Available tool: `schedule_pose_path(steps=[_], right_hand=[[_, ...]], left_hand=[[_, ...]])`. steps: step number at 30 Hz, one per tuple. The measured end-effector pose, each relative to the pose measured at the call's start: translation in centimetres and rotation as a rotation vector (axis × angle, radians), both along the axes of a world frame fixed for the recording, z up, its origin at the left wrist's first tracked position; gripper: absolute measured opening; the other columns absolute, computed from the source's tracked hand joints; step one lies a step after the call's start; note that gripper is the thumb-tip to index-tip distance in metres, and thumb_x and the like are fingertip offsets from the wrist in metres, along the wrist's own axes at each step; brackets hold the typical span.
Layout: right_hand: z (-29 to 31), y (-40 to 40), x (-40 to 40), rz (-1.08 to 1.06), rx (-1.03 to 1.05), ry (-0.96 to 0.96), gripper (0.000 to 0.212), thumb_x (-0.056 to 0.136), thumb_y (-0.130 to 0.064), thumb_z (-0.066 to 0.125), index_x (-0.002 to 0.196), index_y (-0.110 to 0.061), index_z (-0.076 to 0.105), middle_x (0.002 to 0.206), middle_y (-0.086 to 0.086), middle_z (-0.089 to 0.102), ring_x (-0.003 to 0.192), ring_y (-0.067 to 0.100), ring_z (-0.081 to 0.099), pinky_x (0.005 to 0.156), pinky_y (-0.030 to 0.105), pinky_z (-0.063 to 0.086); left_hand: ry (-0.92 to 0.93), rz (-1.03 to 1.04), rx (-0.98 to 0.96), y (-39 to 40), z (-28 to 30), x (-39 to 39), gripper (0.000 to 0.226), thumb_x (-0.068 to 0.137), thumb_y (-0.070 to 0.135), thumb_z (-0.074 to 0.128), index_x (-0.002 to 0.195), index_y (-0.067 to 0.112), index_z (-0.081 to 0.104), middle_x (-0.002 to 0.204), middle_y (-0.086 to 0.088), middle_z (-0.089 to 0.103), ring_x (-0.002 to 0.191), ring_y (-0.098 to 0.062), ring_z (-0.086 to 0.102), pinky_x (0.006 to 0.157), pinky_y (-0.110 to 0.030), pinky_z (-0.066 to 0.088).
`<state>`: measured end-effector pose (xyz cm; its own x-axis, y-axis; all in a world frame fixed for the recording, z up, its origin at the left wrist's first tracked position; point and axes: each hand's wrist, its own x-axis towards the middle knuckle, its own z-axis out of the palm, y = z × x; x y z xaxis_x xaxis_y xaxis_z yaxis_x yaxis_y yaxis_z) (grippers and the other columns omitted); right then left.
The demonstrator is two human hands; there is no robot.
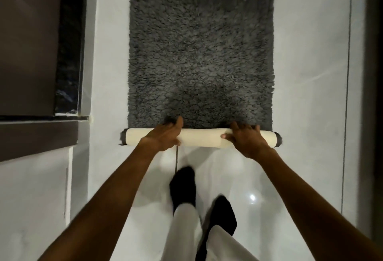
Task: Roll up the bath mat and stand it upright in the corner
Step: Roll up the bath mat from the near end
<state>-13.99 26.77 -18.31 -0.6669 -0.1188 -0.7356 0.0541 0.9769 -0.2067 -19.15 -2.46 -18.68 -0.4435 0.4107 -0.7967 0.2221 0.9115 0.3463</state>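
Note:
A shaggy dark grey bath mat [201, 49] lies flat on the white tiled floor, stretching away from me. Its near edge is curled into a thin roll [202, 137] that shows the cream backing, with grey pile poking out at both ends. My left hand [165, 134] grips the roll left of its middle, fingers curled over the top. My right hand [246, 138] presses on the roll right of its middle, thumb on the near side.
A dark wall and black stone ledge [68, 53] run along the left. A dark skirting [373, 74] borders the right side. My feet in black socks [183, 186] stand on the glossy floor [310, 115] just behind the roll.

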Motion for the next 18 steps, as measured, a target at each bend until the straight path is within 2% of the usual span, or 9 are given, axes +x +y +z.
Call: schedule_pose_path(steps=[2, 3, 6, 8, 10, 12, 15, 16, 18], right_hand=[[0.2, -0.6, -1.1, -0.017, 0.047, 0.063, 0.055, 0.100, -0.055, 0.037, 0.133, -0.011, 0.040, 0.132, 0.021, 0.057, 0.122, 0.041, 0.052, 0.101, 0.058, 0.034], [0.2, -1.1, -1.2, -0.007, 0.090, 0.172, 0.048, 0.100, -0.047, 0.042, 0.129, -0.009, 0.042, 0.127, 0.022, 0.055, 0.117, 0.042, 0.052, 0.097, 0.057, 0.038], [0.1, -3.6, 0.0, 0.060, 0.091, 0.480, 0.027, 0.099, -0.019, 0.042, 0.123, -0.007, 0.045, 0.121, 0.024, 0.051, 0.112, 0.045, 0.052, 0.094, 0.057, 0.041], [-0.4, -5.4, 1.5, 0.128, 0.040, 0.470, 0.040, 0.102, -0.031, 0.039, 0.132, -0.005, 0.044, 0.134, 0.025, 0.049, 0.124, 0.045, 0.049, 0.105, 0.058, 0.036], [-1.2, -6.4, 2.6, 0.144, 0.064, 0.371, 0.071, 0.100, -0.052, 0.039, 0.150, -0.001, 0.031, 0.155, 0.028, 0.035, 0.146, 0.045, 0.030, 0.118, 0.064, 0.020], [-2.2, -6.7, 2.6, 0.163, 0.095, 0.326, 0.090, 0.096, -0.065, 0.031, 0.157, -0.001, 0.011, 0.164, 0.029, 0.011, 0.154, 0.044, 0.005, 0.120, 0.067, 0.008], [-2.8, -6.7, 0.2, 0.132, 0.076, 0.315, 0.098, 0.094, -0.074, 0.018, 0.158, -0.002, 0.004, 0.165, 0.028, 0.002, 0.154, 0.043, -0.003, 0.118, 0.068, 0.008], [-3.0, -6.7, -1.1, 0.117, 0.078, 0.311, 0.098, 0.094, -0.075, 0.015, 0.158, -0.002, 0.005, 0.166, 0.027, 0.003, 0.154, 0.042, -0.003, 0.119, 0.068, 0.008], [-3.0, -6.5, -3.9, 0.089, 0.085, 0.317, 0.097, 0.093, -0.076, 0.011, 0.158, -0.004, 0.006, 0.167, 0.024, 0.005, 0.155, 0.040, -0.001, 0.119, 0.067, 0.007]], left_hand=[[-0.082, 0.075, 0.001, -0.3, -0.3, -1.4, 0.067, 0.094, 0.032, 0.068, 0.145, 0.010, 0.031, 0.147, -0.021, 0.046, 0.126, -0.035, 0.049, 0.107, -0.042, 0.040], [-0.071, 0.102, 0.009, -0.4, -0.4, -2.1, 0.058, 0.093, 0.034, 0.069, 0.137, 0.011, 0.039, 0.141, -0.019, 0.047, 0.122, -0.033, 0.048, 0.104, -0.041, 0.040], [0.108, 0.079, 0.014, -0.8, -0.3, -3.6, 0.053, 0.093, 0.047, 0.065, 0.136, 0.019, 0.052, 0.137, -0.015, 0.041, 0.132, -0.034, 0.036, 0.112, -0.048, 0.032], [0.189, 0.083, 0.031, -0.9, -0.1, -4.4, 0.055, 0.097, 0.049, 0.058, 0.145, 0.025, 0.050, 0.138, -0.012, 0.043, 0.135, -0.032, 0.036, 0.109, -0.048, 0.031], [0.307, 0.101, 0.050, -0.6, 0.3, -4.4, 0.052, 0.098, 0.045, 0.057, 0.146, 0.024, 0.050, 0.138, -0.007, 0.049, 0.133, -0.029, 0.042, 0.106, -0.047, 0.034], [0.474, 0.138, 0.066, 0.0, 0.8, -3.5, 0.041, 0.099, 0.036, 0.059, 0.136, 0.020, 0.056, 0.132, -0.006, 0.055, 0.123, -0.030, 0.052, 0.100, -0.046, 0.041], [0.729, 0.160, 0.167, 0.5, 1.0, 0.2, 0.031, 0.101, 0.021, 0.055, 0.130, 0.011, 0.063, 0.128, -0.014, 0.062, 0.113, -0.035, 0.061, 0.097, -0.046, 0.046], [0.764, 0.130, 0.183, 0.6, 0.7, 1.2, 0.038, 0.102, 0.023, 0.053, 0.137, 0.008, 0.060, 0.136, -0.018, 0.060, 0.123, -0.038, 0.060, 0.105, -0.050, 0.044], [0.676, 0.045, 0.072, 1.2, 0.3, 2.1, 0.065, 0.104, 0.043, 0.044, 0.156, 0.006, 0.036, 0.162, -0.022, 0.037, 0.150, -0.039, 0.035, 0.121, -0.059, 0.029]])
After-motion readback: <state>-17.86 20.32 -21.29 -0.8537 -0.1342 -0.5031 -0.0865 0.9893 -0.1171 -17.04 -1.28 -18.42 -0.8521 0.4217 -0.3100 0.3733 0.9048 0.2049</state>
